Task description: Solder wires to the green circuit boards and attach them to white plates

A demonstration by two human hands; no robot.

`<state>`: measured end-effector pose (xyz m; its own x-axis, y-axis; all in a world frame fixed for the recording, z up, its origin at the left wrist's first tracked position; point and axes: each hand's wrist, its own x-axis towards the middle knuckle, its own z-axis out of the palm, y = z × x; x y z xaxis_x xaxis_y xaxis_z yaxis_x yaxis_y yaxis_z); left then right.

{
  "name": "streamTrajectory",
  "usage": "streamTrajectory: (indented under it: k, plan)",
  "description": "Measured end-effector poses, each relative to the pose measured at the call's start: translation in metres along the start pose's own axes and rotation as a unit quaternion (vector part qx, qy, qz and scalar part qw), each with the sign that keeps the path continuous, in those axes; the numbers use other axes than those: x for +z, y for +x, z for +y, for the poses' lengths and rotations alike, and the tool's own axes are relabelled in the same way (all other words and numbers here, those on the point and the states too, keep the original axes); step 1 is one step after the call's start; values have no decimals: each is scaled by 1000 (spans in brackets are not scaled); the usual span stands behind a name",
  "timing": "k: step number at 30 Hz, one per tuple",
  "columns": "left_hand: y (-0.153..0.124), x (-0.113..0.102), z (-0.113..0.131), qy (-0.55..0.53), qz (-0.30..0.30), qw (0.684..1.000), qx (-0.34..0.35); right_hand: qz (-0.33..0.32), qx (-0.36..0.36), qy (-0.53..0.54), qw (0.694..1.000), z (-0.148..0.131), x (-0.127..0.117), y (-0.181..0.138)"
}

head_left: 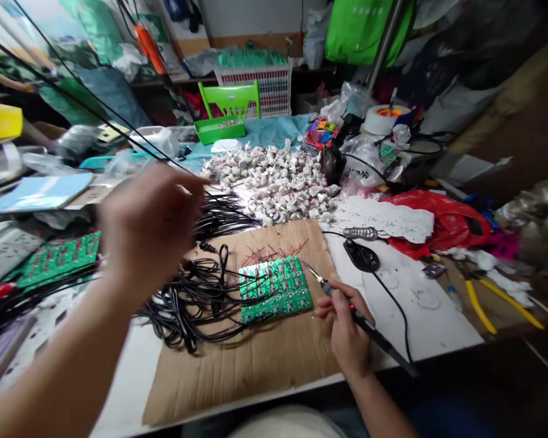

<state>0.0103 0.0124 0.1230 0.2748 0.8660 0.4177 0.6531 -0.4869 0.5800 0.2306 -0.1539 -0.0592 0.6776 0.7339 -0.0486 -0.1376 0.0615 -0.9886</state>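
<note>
Evidently, the right hand (349, 334) was clamped around a slim black soldering iron with a bare metal tip (379, 338), gripped like a pen, probably so that the fingers sat behind the hot end and could aim it finely. The tip stood right by the upper right corner of a green rectangular circuit-board panel with red wires (276, 289); contact could not be told. The panel lay flat on a brown corrugated cardboard sheet (237, 368), which presumably shielded the white tabletop (433, 319). Loosely coiled black cables (182, 310) spread to the panel's left, some ends reaching over it. The left hand (153, 219) was raised and blurred; whether its fingers were closed on anything could not be told.

Counted, there were one iron, one cardboard sheet, one black oval corded device (361, 255) and two green panels, the second green panel (61, 258) lying farther left. One yellow-handled tool (477, 307) showed two handles. The cables and heaped small white parts (278, 182) defied counting.
</note>
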Motion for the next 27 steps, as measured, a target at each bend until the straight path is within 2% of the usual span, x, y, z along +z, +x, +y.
streamTrajectory:
  k: [2,4,7,12,17,23,27]
  plan:
    - [-45,44,5,85,-105,980,144,24,-11,3,1000,-4,-9,1]
    - [-85,81,2,126,-212,954,168,37,-18,-5,999,-8,-21,1]
    - [-120,113,-3,156,-273,939,138,44,-15,-28,999,-8,-39,-3]
    - [-122,136,12,144,-288,938,131,45,20,-29,998,3,-52,-13]
    - [-115,152,25,70,-293,946,119,44,22,-12,999,9,-53,-18]
    - [-117,141,7,-8,-224,974,29,28,0,-34,999,8,-54,-16]
    - [-123,134,0,-12,-204,978,26,6,-13,-58,998,7,-55,-17]
